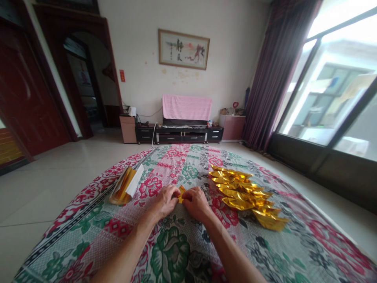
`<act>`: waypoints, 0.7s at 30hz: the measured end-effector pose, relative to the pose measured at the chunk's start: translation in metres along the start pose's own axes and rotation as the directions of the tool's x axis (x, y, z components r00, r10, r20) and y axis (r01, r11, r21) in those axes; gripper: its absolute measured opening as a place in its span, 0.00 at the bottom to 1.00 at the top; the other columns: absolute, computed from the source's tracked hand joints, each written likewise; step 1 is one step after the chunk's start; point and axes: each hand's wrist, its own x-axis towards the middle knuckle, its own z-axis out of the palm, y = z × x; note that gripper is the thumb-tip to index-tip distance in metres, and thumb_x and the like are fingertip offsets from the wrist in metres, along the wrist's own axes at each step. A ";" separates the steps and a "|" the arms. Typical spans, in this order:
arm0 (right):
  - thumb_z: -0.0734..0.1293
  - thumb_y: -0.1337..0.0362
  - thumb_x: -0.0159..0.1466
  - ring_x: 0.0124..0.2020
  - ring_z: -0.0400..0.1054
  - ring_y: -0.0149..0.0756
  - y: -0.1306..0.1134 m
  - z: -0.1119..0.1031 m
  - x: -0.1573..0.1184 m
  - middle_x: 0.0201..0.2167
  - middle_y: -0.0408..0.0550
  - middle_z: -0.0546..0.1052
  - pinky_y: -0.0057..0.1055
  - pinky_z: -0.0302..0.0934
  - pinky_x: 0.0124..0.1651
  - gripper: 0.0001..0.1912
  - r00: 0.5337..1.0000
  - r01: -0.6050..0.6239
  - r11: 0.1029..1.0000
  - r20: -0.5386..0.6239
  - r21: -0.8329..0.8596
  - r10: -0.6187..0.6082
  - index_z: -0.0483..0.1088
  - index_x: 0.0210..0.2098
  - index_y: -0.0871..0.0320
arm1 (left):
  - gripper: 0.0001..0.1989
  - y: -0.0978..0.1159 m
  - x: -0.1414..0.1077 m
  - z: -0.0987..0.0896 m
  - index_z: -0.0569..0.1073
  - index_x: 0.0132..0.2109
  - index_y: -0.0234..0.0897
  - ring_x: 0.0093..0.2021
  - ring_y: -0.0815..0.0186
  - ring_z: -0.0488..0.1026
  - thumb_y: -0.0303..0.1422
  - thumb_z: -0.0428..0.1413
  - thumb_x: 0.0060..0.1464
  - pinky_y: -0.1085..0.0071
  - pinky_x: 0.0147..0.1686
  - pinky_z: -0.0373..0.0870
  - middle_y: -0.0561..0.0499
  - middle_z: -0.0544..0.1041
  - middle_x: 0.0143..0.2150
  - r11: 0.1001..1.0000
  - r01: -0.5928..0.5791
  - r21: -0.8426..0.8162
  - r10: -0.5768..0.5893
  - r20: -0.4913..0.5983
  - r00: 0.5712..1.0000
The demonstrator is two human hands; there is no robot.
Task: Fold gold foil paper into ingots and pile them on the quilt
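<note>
a small, shiny gold foil paper piece sits between the hands, pinched by the left hand and the right hand, fingertips close together; neither is clearly nearer, and fingers hide its long axis. beneath spreads a red, green and grey floral cloth. boat-shaped gold foil pieces lie in a row to the right; curled white-backed gold sheets, left. beyond, a wood-framed calligraphy picture shows a large "靜"; its smaller writing is unreadable.

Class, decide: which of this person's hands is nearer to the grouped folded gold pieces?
Right. The right hand is to the left of the grouped gold pieces, not touching them; the left hand is farther left, beyond the right hand.
</note>
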 end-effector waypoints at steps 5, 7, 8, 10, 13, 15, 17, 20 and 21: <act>0.61 0.75 0.46 0.35 0.66 0.35 0.005 -0.001 0.004 0.24 0.44 0.74 0.27 0.57 0.41 0.13 0.999 0.038 0.999 0.027 0.001 -0.038 0.75 0.24 0.55 | 0.08 0.002 -0.002 -0.002 0.69 0.35 0.38 0.39 0.65 0.67 0.24 0.50 0.45 0.69 0.42 0.63 0.52 0.70 0.36 1.000 -0.009 0.017 0.009 -0.007 1.000; 0.60 0.77 0.46 0.35 0.66 0.34 0.008 0.000 0.005 0.25 0.44 0.74 0.27 0.57 0.41 0.15 0.999 0.044 0.999 0.024 0.006 -0.045 0.75 0.24 0.55 | 0.09 0.001 -0.002 -0.001 0.69 0.35 0.38 0.40 0.65 0.67 0.24 0.51 0.45 0.69 0.42 0.63 0.52 0.70 0.36 1.000 -0.013 0.015 0.013 -0.015 1.000; 0.60 0.77 0.46 0.35 0.66 0.34 0.009 0.000 0.005 0.26 0.44 0.74 0.27 0.57 0.41 0.16 0.999 0.043 0.999 0.021 0.010 -0.043 0.75 0.25 0.56 | 0.09 0.001 -0.002 0.000 0.69 0.35 0.37 0.40 0.65 0.67 0.24 0.51 0.45 0.69 0.42 0.63 0.51 0.71 0.36 1.000 -0.016 0.013 0.017 -0.020 1.000; 0.59 0.78 0.45 0.35 0.67 0.33 0.009 0.000 0.004 0.27 0.45 0.75 0.26 0.57 0.40 0.17 0.999 0.032 0.999 0.012 0.014 -0.033 0.75 0.26 0.56 | 0.09 0.000 -0.001 0.002 0.70 0.35 0.37 0.39 0.66 0.67 0.24 0.51 0.45 0.69 0.42 0.63 0.52 0.71 0.35 1.000 -0.020 0.009 0.020 -0.035 0.999; 0.61 0.74 0.48 0.33 0.67 0.33 0.006 0.001 0.001 0.29 0.47 0.74 0.25 0.58 0.38 0.12 1.000 -0.007 1.000 -0.020 0.003 0.007 0.75 0.26 0.58 | 0.08 -0.001 -0.001 0.003 0.70 0.34 0.38 0.38 0.66 0.67 0.24 0.51 0.46 0.69 0.41 0.63 0.52 0.71 0.35 1.000 -0.021 0.005 0.021 -0.047 0.999; 0.63 0.67 0.51 0.32 0.66 0.34 0.002 0.001 -0.002 0.28 0.48 0.73 0.26 0.57 0.36 0.06 0.998 -0.024 0.999 -0.059 -0.026 0.022 0.74 0.25 0.59 | 0.08 -0.001 -0.001 0.003 0.69 0.34 0.37 0.39 0.66 0.67 0.24 0.51 0.46 0.69 0.41 0.63 0.51 0.70 0.35 1.000 -0.019 0.004 0.019 -0.043 0.999; 0.65 0.63 0.52 0.31 0.65 0.33 -0.002 0.001 -0.004 0.28 0.48 0.72 0.27 0.56 0.36 0.07 0.996 -0.008 0.998 -0.087 -0.056 0.003 0.72 0.25 0.59 | 0.08 0.000 -0.001 0.002 0.69 0.35 0.37 0.39 0.65 0.67 0.23 0.50 0.46 0.69 0.42 0.63 0.51 0.70 0.36 1.000 -0.015 0.007 0.015 -0.034 0.999; 0.65 0.64 0.52 0.32 0.64 0.33 -0.004 0.000 -0.005 0.28 0.47 0.71 0.27 0.56 0.36 0.05 0.998 0.024 0.998 -0.051 -0.058 -0.027 0.71 0.26 0.59 | 0.08 0.001 -0.002 0.001 0.69 0.35 0.38 0.40 0.65 0.67 0.23 0.50 0.46 0.69 0.43 0.63 0.51 0.70 0.36 1.000 -0.003 0.011 0.003 -0.023 1.000; 0.65 0.66 0.52 0.33 0.64 0.33 -0.004 0.000 -0.004 0.28 0.47 0.71 0.27 0.56 0.37 0.04 0.999 0.025 0.998 -0.033 -0.053 -0.027 0.71 0.26 0.59 | 0.09 0.002 -0.002 0.000 0.69 0.35 0.38 0.40 0.65 0.67 0.23 0.51 0.46 0.69 0.43 0.63 0.51 0.70 0.36 1.000 -0.002 0.010 0.002 -0.020 1.000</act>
